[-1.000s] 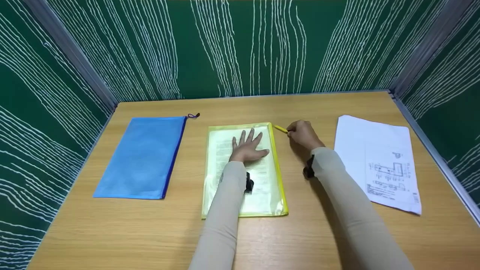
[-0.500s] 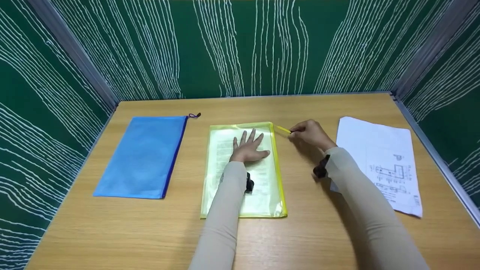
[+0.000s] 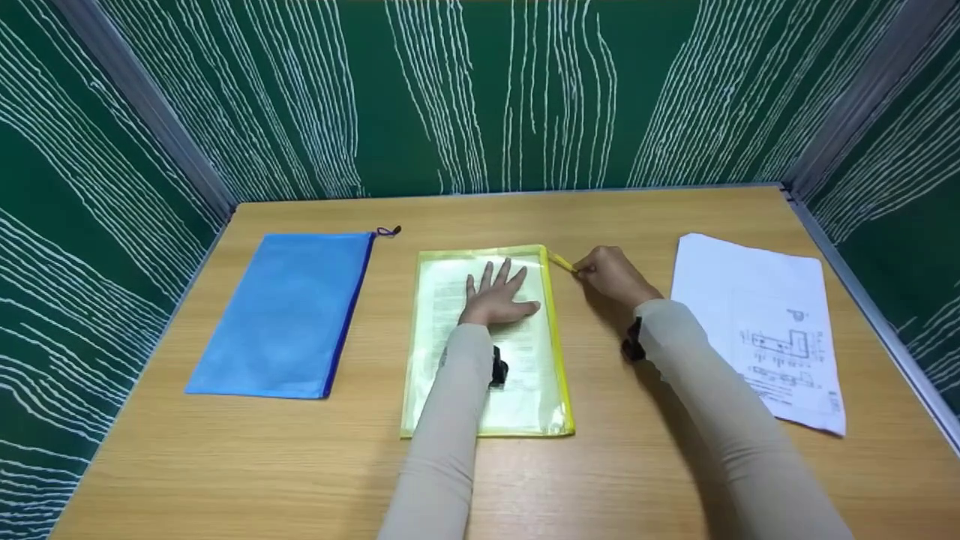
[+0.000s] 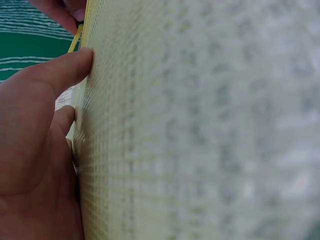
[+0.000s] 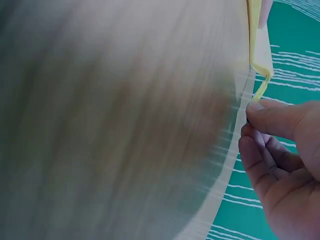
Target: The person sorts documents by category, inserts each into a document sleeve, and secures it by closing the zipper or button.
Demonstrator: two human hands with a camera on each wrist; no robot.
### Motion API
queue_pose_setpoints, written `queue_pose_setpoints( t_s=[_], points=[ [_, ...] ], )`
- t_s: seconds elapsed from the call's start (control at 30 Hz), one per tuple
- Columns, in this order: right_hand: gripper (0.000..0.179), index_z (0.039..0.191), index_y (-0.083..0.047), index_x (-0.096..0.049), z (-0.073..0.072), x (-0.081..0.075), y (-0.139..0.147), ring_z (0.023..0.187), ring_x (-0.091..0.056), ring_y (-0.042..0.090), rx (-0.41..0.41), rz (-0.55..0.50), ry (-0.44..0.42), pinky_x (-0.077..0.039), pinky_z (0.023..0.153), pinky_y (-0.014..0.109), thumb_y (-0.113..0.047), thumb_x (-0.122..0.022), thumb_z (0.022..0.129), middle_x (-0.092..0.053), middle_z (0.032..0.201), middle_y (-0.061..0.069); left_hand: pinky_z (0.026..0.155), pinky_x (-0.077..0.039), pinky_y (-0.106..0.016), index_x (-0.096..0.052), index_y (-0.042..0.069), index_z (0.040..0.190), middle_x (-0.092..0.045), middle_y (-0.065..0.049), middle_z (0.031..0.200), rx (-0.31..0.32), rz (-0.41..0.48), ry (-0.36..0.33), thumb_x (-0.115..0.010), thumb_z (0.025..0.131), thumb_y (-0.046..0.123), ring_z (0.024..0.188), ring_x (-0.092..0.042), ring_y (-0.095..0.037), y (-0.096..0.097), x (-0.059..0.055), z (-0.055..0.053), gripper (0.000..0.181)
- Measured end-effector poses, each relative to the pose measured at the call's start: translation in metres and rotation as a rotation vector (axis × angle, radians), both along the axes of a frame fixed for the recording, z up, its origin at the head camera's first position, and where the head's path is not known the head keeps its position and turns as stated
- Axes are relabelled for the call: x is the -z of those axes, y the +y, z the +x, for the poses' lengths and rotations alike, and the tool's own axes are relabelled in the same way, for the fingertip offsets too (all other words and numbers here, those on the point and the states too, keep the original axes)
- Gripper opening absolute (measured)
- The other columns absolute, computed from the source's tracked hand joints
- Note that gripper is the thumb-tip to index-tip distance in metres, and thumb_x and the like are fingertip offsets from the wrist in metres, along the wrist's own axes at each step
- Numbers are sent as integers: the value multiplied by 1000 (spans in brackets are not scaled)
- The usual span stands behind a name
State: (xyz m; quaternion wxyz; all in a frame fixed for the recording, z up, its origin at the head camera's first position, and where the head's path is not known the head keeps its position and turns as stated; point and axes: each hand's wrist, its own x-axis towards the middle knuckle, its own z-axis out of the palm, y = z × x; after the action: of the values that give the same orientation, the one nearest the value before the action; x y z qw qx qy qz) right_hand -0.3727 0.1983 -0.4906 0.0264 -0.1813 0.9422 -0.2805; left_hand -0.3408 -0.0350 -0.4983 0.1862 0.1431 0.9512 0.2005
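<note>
A yellow see-through zip pouch (image 3: 517,397) lies flat on the table with printed paper showing inside. My left hand (image 3: 496,301) rests on it with fingers spread; the left wrist view shows the thumb and fingertips on its mesh surface (image 4: 150,125). At the pouch's far right corner, my right hand (image 3: 616,274) pinches the yellow pull cord (image 3: 561,262) between thumb and finger. In the right wrist view the cord (image 5: 260,91) runs from the pouch corner to the pinching fingertips (image 5: 256,106). The cord's end is hidden in the hand.
To the left lies a blue zip pouch (image 3: 281,315) with a dark blue edge and a small looped pull (image 3: 388,231). White sheets with a printed drawing (image 3: 750,300) lie at the right, partly under the right sleeve. Green panels with white lines (image 3: 480,97) stand around the wooden table (image 3: 225,465).
My right hand moved right and drew the cord out straighter, then came back slightly left and nearer the pouch. It keeps hold of the cord. The left hand stayed in place.
</note>
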Motion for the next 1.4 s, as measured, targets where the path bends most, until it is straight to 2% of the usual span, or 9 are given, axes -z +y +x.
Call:
queue_pose_setpoints(
  t_s=[0.07,0.17,0.43,0.73,0.83,0.93,1.07,1.2,1.4],
  points=[
    [23,104,2,-74,1,-1,-2,99,-67,32,-37,33,35,-55,86,46,9,-60,86,-70,106,22,116,12,-56,-12,33,155,6,5,163,1,2,0,-44,92,61,149,14,-22,0,0,0,76],
    [25,103,0,-74,2,-2,-3,97,-68,29,-57,64,37,-55,85,45,11,-59,85,-71,105,20,116,13,-56,-12,34,155,6,5,163,4,4,-1,-44,91,61,149,15,-22,0,1,-1,76],
    [25,102,0,-75,6,-8,-3,91,-67,28,-73,74,-1,-55,85,46,10,-59,85,-71,104,21,116,12,-56,-13,34,155,5,5,163,6,-17,13,-45,91,61,149,14,-22,-1,2,-2,77],
    [26,105,-2,-74,8,-12,-3,96,-66,28,-84,96,-63,-54,89,45,8,-58,87,-71,108,19,116,11,-55,-13,35,154,5,6,163,-1,-16,6,-45,90,62,149,14,-22,0,2,-2,76],
    [27,103,-3,-75,9,-12,-4,89,-64,24,-100,119,-15,-55,86,44,9,-58,86,-72,105,18,116,12,-55,-12,36,154,6,6,163,-3,-16,5,-44,91,62,149,14,-22,0,2,-2,76],
    [26,99,-2,-76,9,-10,-6,83,-62,23,-141,167,89,-56,79,42,10,-57,86,-71,98,18,116,12,-55,-12,35,155,6,6,163,-4,-13,6,-45,91,62,149,14,-22,-1,2,-1,76],
    [27,104,-1,-74,9,-5,-6,87,-65,25,-164,206,167,-57,77,42,10,-57,87,-68,97,21,116,12,-56,-12,34,155,6,5,163,-2,-4,2,-45,92,60,149,14,-23,0,1,-1,76],
    [30,112,-1,-71,10,-6,-6,95,-66,28,-167,198,130,-56,82,42,9,-56,88,-67,104,23,116,12,-56,-12,34,155,6,5,163,1,3,-3,-45,92,60,149,14,-23,0,0,0,76],
    [31,112,-2,-71,10,-13,-5,98,-64,26,-191,168,13,-55,87,43,10,-56,88,-67,109,20,116,12,-56,-13,34,155,6,5,163,-4,-6,-1,-45,91,61,149,14,-23,-1,-1,-1,76]
  ],
)
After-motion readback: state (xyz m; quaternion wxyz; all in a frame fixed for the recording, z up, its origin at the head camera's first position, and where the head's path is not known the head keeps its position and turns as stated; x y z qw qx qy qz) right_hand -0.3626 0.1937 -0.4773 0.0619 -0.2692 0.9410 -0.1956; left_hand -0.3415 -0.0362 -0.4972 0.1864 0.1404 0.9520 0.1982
